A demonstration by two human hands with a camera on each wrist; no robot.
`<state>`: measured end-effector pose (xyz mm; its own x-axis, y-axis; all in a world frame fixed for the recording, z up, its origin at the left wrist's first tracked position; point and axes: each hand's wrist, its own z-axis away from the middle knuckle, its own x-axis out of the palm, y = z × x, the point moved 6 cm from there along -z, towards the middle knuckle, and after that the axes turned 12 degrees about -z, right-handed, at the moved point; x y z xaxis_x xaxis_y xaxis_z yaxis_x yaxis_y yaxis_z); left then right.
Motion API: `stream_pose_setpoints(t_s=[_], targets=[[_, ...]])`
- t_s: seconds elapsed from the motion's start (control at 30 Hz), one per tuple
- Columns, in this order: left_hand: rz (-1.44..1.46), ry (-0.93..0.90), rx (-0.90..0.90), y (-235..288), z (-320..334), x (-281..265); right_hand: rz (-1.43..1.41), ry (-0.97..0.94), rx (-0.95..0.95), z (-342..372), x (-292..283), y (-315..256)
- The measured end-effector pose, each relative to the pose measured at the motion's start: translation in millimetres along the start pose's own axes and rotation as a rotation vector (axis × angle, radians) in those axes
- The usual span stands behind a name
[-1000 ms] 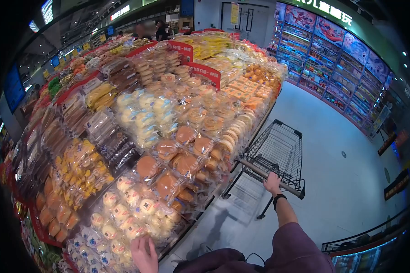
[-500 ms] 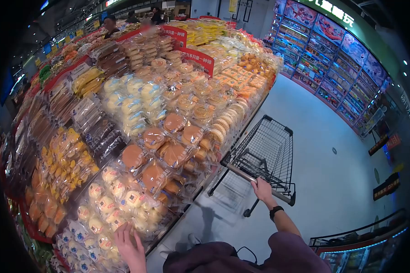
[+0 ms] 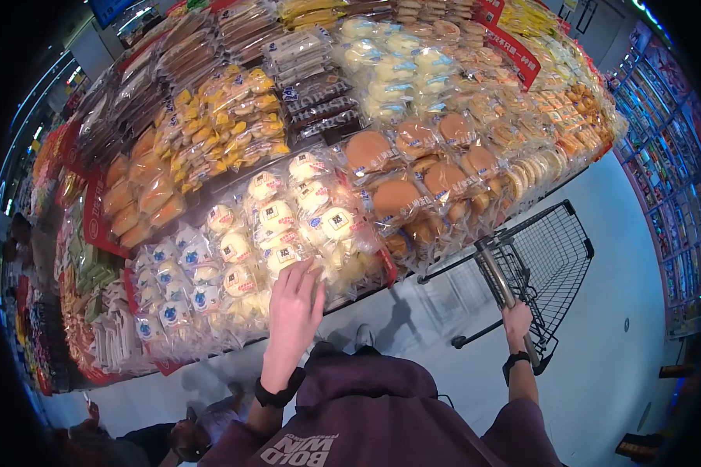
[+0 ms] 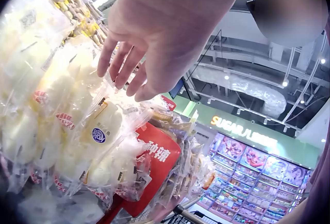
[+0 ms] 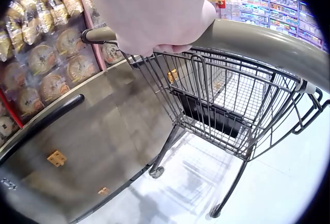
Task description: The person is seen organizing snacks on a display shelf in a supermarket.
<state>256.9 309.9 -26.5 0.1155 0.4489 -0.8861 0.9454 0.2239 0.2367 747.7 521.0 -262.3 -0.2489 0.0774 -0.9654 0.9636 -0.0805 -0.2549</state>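
Observation:
My left hand (image 3: 294, 307) reaches over the front of a heap of round pale buns (image 3: 336, 223) in clear wrappers. Its fingers are relaxed, with fingertips right at the nearest wrappers and nothing held in them. In the left wrist view the same fingers hang loosely above the wrapped buns (image 4: 108, 122). With my right hand (image 3: 517, 321) I grip the handle (image 3: 494, 274) of a wire shopping cart (image 3: 549, 249). The right wrist view shows that hand wrapped over the thick handle bar (image 5: 258, 41), and the cart's wire basket below looks bare inside.
Wrapped brown round cakes (image 3: 397, 194) lie right of the buns, and small packs with blue prints (image 3: 171, 292) lie left. Yellow packs (image 3: 222, 128) sit behind. A red divider (image 3: 388, 266) stands at the stall's edge. Other people (image 3: 183, 436) are at lower left; lit shelves (image 3: 669, 156) stand far right.
The head view has swung left and down, so the stall and cart appear farther right. My left hand stays over the buns, nearer their middle; my right hand keeps its grip on the cart handle.

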Motion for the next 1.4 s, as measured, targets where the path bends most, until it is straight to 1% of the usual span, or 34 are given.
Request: stream_pose_setpoints(t_s=[0.1, 0.3, 0.37, 0.43, 0.57, 0.77, 0.9, 0.97, 1.07, 1.17, 1.23, 1.3, 1.37, 1.4], targets=[[0.024, 0.02, 0.0, -3.1, 2.8, 2.5, 0.003, -0.005, -0.023, 5.1, 7.4, 3.5], [0.032, 0.053, 0.036, -8.7, 6.6, 5.8, 0.008, -0.005, -0.02, 24.6, 5.3, -11.5], [0.045, 0.071, 0.037, -10.8, 8.0, 8.4, 0.021, 0.013, -0.065, 33.0, 5.1, -18.1], [0.07, 0.061, 0.027, -11.8, 7.2, 8.3, 0.01, 0.008, -0.081, 41.9, -0.3, -26.8], [0.119, 0.048, 0.019, -14.2, 5.6, 5.2, 0.042, 0.02, -0.114, 50.3, 10.7, -24.2], [0.135, 0.053, 0.059, -20.1, 6.8, 4.8, 0.044, 0.0, -0.102, 62.1, 12.7, -32.6], [0.126, 0.062, 0.131, -22.8, 9.8, 4.7, 0.043, 0.022, -0.126, 68.1, 15.9, -33.0], [0.122, 0.069, 0.162, -24.1, 9.5, -1.0, 0.039, 0.023, -0.108, 71.2, 16.2, -35.5], [0.127, 0.099, 0.144, -34.2, 8.7, -13.4, 0.042, 0.006, -0.074, 72.4, 19.7, -37.6], [0.109, 0.158, 0.073, -53.8, 9.5, -33.2, 0.072, -0.026, -0.052, 76.3, 19.9, -40.6], [0.092, 0.153, 0.012, -71.9, 14.3, -40.5, 0.098, -0.046, -0.039, 75.0, 25.9, -39.9], [0.07, 0.158, -0.053, -87.9, 18.3, -44.9, 0.092, -0.01, -0.019, 77.8, 25.2, -43.3], [0.036, 0.193, -0.072, -101.1, 22.9, -49.9, 0.068, -0.012, -0.005, 79.6, 25.8, -45.7], [0.018, 0.21, -0.083, -105.9, 24.9, -51.7, 0.023, 0.018, -0.018, 80.2, 28.5, -45.9]])
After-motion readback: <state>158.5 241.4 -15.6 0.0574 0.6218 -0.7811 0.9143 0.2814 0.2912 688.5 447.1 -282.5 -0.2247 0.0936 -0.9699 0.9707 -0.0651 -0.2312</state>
